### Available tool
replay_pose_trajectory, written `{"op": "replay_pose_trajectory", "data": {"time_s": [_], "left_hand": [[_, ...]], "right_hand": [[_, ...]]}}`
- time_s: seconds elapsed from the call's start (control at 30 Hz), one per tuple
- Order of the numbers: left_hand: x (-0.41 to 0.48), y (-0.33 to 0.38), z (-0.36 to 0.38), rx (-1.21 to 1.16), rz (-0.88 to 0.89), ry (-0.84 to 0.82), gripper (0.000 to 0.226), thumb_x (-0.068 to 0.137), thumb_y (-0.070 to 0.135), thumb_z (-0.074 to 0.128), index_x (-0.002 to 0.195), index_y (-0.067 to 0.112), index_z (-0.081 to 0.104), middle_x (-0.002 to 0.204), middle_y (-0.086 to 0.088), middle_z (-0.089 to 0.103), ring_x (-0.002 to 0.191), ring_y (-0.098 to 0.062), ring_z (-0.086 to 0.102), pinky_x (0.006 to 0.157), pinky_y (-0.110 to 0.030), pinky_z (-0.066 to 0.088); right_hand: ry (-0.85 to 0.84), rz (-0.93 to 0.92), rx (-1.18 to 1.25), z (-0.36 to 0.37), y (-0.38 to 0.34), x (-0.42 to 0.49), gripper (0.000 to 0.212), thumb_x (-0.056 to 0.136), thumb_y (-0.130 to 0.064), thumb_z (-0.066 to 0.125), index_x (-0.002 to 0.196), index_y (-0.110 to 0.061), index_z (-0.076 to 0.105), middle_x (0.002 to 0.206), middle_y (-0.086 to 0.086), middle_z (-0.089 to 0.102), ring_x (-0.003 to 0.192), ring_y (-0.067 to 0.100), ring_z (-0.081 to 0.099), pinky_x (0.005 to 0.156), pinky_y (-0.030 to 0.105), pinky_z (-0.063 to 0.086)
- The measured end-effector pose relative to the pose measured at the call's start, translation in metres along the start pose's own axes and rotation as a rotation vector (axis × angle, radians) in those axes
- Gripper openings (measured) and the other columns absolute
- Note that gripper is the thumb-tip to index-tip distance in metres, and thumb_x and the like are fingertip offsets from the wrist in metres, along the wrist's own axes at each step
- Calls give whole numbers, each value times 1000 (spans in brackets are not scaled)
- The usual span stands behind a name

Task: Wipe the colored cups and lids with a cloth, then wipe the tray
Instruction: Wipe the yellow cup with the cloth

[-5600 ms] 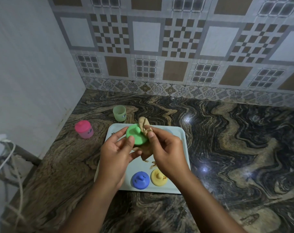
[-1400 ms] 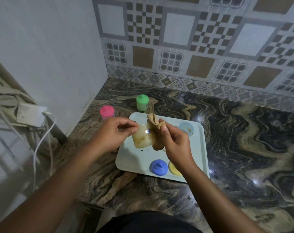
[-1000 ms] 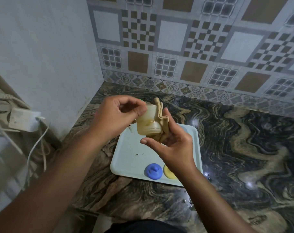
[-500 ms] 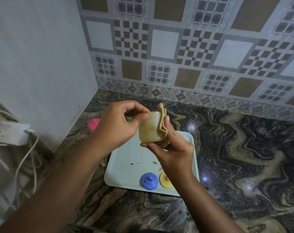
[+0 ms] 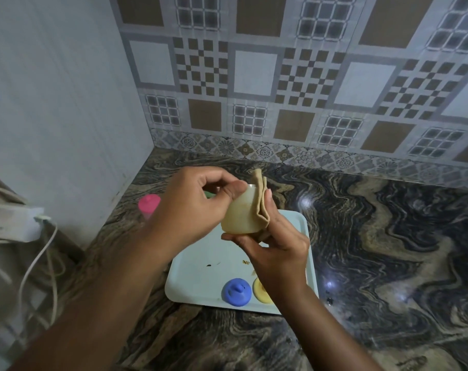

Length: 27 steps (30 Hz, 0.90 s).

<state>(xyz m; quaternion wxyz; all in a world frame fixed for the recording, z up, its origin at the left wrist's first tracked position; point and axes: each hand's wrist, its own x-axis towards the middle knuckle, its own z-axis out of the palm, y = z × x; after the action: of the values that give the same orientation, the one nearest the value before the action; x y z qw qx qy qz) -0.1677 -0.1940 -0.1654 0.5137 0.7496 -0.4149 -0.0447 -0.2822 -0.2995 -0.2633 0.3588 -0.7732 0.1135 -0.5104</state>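
Observation:
My left hand pinches the rim of a pale yellow cup, held up above the tray. My right hand holds a beige cloth folded against the cup's right side, with its fingers under the cup's base. Below lies the light blue tray with crumbs on it. A blue lid and a yellow lid sit at its front edge, the yellow one partly behind my right wrist. A pink lidded cup stands on the counter to the left. A green cup just shows behind my left hand.
The dark marbled counter runs right and toward me. A white wall closes the left side and a patterned tiled wall the back. A white charger with a cable hangs at the far left, off the counter.
The green lid went onto the green cup on the counter. I picked up the yellow cup and raised it; the cloth has slid round its right side.

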Motion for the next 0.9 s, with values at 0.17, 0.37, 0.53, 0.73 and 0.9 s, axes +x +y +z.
{"op": "replay_pose_trajectory", "data": {"time_s": [0.17, 0.37, 0.53, 0.73, 0.9], "left_hand": [[3, -7, -8, -290, -150, -111, 16, 87, 22, 67, 99, 24, 77, 99, 6, 77, 97, -13, 72, 74, -26, 60], [6, 3, -4, 78, -24, -95, 20, 84, 18, 76, 78, 36, 72, 83, 17, 73, 85, 2, 66, 75, -14, 52], [-1, -1, 3, -118, -115, -86, 18, 86, 34, 71, 102, 27, 78, 100, 16, 76, 96, 1, 69, 86, -26, 57], [2, -13, 1, -311, -262, -66, 14, 78, 18, 76, 82, 32, 77, 90, 6, 77, 89, -13, 73, 72, -34, 62], [-1, -4, 6, 58, -70, -37, 13, 81, 23, 80, 79, 34, 73, 81, 16, 74, 80, 2, 67, 73, -13, 52]], "right_hand": [[6, 371, 333, 0, 5, -2, 44, 66, -55, 89, 83, -17, 75, 75, 8, 76, 54, 37, 64, 56, 52, 58], [-16, -56, -85, 1, 4, -5, 85, 73, -40, 87, 136, 8, 54, 109, 23, 75, 77, 24, 73, 74, 3, 48], [8, 309, 245, -4, 2, -6, 35, 63, -31, 95, 87, -13, 78, 67, -12, 70, 50, 24, 54, 64, 41, 61], [-19, 343, 345, -9, -1, 3, 39, 67, -37, 92, 90, -8, 79, 83, 21, 76, 73, 21, 75, 72, 27, 62], [-100, -36, -69, -10, 16, 3, 80, 67, -32, 93, 131, 4, 63, 125, 20, 70, 93, 6, 71, 74, 7, 53]]}}
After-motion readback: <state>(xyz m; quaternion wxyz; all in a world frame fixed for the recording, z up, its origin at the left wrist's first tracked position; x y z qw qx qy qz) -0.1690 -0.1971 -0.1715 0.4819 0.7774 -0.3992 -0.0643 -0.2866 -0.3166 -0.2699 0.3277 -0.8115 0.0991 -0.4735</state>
